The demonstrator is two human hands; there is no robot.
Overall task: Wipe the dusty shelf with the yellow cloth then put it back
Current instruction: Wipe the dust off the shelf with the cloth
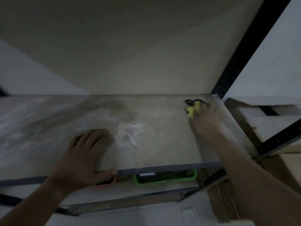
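Two bare hands reach over a dusty shelf [154, 144]. Low in the frame, a green basket [164, 182] sits on the tier beneath. At lower left, the left hand [84, 154] lies flat, fingers relaxed, thumb over the front edge. Farther back, at right, the right hand [206, 121] clutches the yellow cloth [193, 110] beside a blurred black object [189, 101].

The flat dusty shelf board [162, 144] is dull grey-beige, streaked with whitish smears and one brighter white scratched patch near its middle; its front edge is a darker grey band; at its far right corner the bunched yellow-green cloth [192, 111] shows pale lime, a thin black looped object [189, 101] just behind it; beside that corner a black metal upright [241, 51] carries rows of small slots; under the board's front edge show a bright green plastic basket [162, 183] and a salmon-pink rim [105, 185]; right of the board, brown cardboard [219, 198].
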